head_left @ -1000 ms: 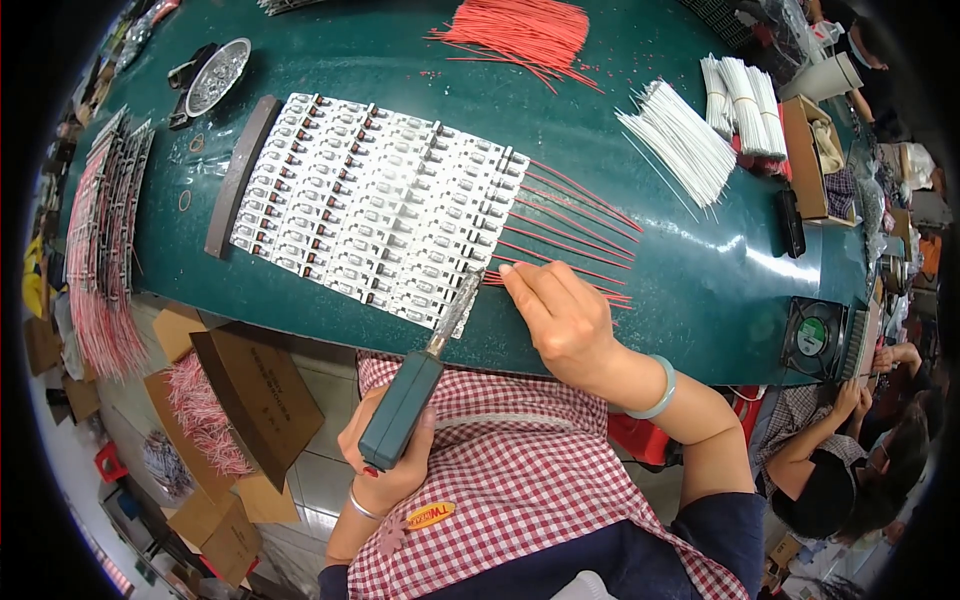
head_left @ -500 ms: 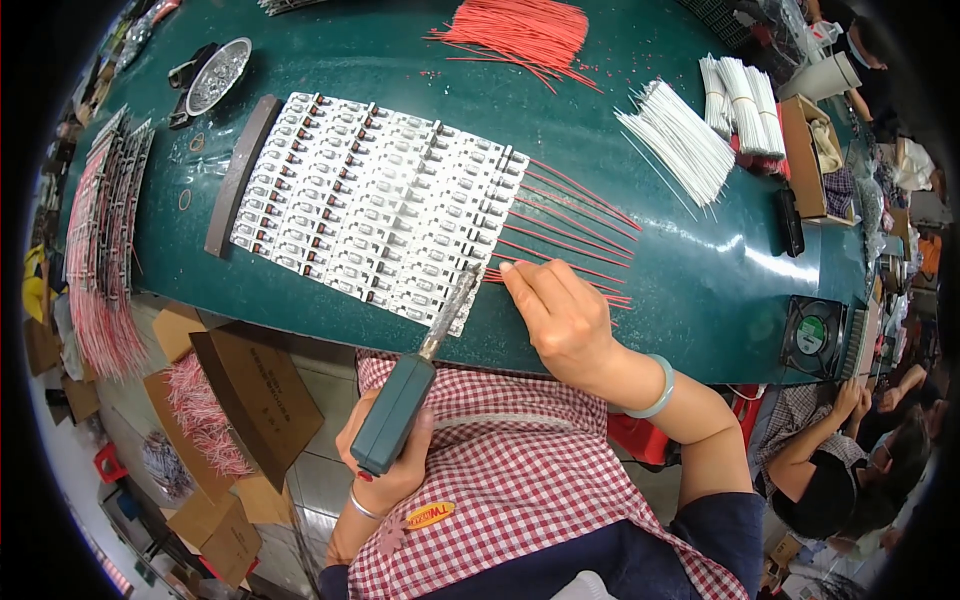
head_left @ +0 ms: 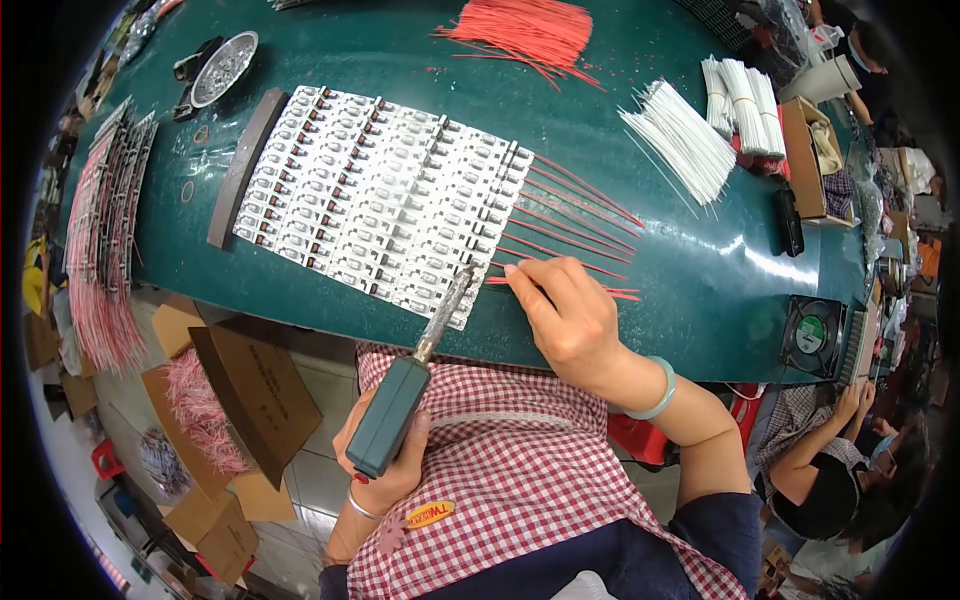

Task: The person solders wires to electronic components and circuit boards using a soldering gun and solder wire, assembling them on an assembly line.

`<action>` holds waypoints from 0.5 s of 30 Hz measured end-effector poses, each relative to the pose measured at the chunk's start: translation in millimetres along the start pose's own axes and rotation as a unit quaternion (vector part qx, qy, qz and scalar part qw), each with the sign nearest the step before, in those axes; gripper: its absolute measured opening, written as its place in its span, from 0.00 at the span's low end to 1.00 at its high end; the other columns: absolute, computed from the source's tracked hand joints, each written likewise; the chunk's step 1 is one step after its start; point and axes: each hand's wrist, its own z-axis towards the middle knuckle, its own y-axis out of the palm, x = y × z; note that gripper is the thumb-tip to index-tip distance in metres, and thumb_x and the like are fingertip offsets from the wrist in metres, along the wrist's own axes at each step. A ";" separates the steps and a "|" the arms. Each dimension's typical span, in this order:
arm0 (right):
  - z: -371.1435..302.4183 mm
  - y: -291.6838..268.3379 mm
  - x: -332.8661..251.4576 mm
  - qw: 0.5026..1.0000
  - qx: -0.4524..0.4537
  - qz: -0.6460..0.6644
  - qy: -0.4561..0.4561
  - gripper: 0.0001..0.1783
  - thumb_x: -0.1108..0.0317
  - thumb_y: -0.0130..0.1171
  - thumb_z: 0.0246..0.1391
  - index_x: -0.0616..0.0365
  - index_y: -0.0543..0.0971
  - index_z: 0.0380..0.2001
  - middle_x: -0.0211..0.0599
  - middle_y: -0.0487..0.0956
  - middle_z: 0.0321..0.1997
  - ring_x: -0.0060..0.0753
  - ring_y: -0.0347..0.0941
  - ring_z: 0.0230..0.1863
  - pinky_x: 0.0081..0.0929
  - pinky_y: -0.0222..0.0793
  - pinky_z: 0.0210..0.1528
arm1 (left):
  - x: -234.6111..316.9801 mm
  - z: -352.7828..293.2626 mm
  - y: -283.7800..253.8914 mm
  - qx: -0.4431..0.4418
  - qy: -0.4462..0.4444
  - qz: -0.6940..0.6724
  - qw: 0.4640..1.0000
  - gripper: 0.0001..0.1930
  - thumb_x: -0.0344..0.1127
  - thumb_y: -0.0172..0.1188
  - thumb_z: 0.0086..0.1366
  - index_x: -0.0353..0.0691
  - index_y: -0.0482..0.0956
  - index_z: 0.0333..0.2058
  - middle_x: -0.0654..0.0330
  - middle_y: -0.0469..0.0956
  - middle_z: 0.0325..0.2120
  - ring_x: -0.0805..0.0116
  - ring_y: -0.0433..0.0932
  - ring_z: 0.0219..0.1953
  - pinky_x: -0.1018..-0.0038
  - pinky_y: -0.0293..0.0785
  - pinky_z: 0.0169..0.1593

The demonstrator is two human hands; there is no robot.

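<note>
My left hand point(head_left: 392, 450) is closed around the dark green handle of a soldering iron point(head_left: 392, 415). Its metal tip touches or hovers just over the right edge of a white circuit-board panel point(head_left: 380, 200), near the front corner; contact is hard to tell. The panel carries rows of small components. Several red wires point(head_left: 580, 205) stick out from that edge to the right. Thumb and forefinger of my right hand point(head_left: 572, 315) are pinched on a red wire beside the iron's tip. The part of the wire inside my fingers is hidden.
A dark bar point(head_left: 245, 170) lies along the panel's left edge. Red wires point(head_left: 525, 35) and white wires point(head_left: 685, 140) are piled farther back. Wired boards point(head_left: 100, 240) stand at left, a metal dish point(head_left: 224, 68) behind. A fan point(head_left: 808, 332) sits at right, near another person point(head_left: 815, 470).
The iron's tip and my right hand have shifted slightly toward the panel's near corner. The whole view has moved a little. Both hands keep their holds.
</note>
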 end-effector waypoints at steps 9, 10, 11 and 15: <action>-3.9 -0.4 -7.9 0.998 -0.049 0.014 0.033 0.23 0.80 0.62 0.37 0.71 0.81 0.44 0.40 0.81 0.35 0.35 0.75 0.30 0.28 0.73 0.28 | -3.4 -5.8 -0.1 -0.013 -0.020 -0.010 1.000 0.13 0.26 0.70 0.56 0.26 0.83 0.40 0.46 0.83 0.37 0.56 0.85 0.35 0.70 0.80 0.38; -4.1 0.2 -7.9 0.998 -0.049 0.014 0.033 0.23 0.80 0.62 0.37 0.71 0.81 0.44 0.40 0.81 0.35 0.35 0.75 0.30 0.28 0.73 0.28 | -2.0 -5.0 -0.1 -0.013 -0.020 -0.010 1.000 0.13 0.26 0.70 0.56 0.26 0.83 0.40 0.46 0.83 0.37 0.56 0.85 0.35 0.70 0.80 0.38; -4.3 0.9 -7.9 0.998 -0.048 0.013 0.030 0.23 0.80 0.62 0.38 0.71 0.81 0.44 0.40 0.81 0.35 0.35 0.75 0.30 0.28 0.73 0.28 | 0.9 -2.8 -0.2 -0.015 -0.025 -0.012 0.999 0.13 0.25 0.70 0.56 0.26 0.83 0.39 0.47 0.83 0.36 0.56 0.85 0.35 0.71 0.80 0.37; -5.1 1.9 -8.3 0.999 -0.047 0.007 0.023 0.23 0.80 0.62 0.38 0.71 0.80 0.44 0.41 0.81 0.36 0.35 0.74 0.30 0.28 0.73 0.29 | 5.0 5.4 1.1 -0.015 0.007 -0.007 1.000 0.11 0.24 0.69 0.56 0.27 0.83 0.38 0.48 0.83 0.36 0.57 0.85 0.34 0.71 0.80 0.37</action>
